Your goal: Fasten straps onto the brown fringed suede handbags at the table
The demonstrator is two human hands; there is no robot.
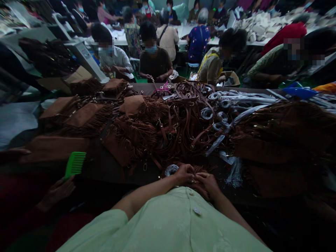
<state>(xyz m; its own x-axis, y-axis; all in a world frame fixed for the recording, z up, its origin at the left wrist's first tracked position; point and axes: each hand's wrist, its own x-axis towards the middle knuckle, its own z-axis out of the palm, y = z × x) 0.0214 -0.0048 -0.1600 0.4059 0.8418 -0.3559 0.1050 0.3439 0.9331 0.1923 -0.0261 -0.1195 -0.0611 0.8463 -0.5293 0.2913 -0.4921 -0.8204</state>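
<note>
Close to my body at the table's near edge, my left hand [184,174] and my right hand [209,182] meet with fingers pinched together. Between them is a brown fringed bag [201,191], mostly covered by my hands and shirt; the small part at my fingertips is too dark to make out. A coil wrapped in clear plastic [171,170] lies just left of my left hand. Beyond my hands, brown straps with metal clasps [181,122] lie in a tangled heap. A brown fringed bag [123,140] lies left of the straps.
At left, a neighbour's hand [59,190] holds a green comb [75,163]. More brown bags [265,150] are stacked at right, beside plastic-wrapped straps [244,99]. A blue scoop-like object [299,91] lies at far right. Several people work across the table and behind.
</note>
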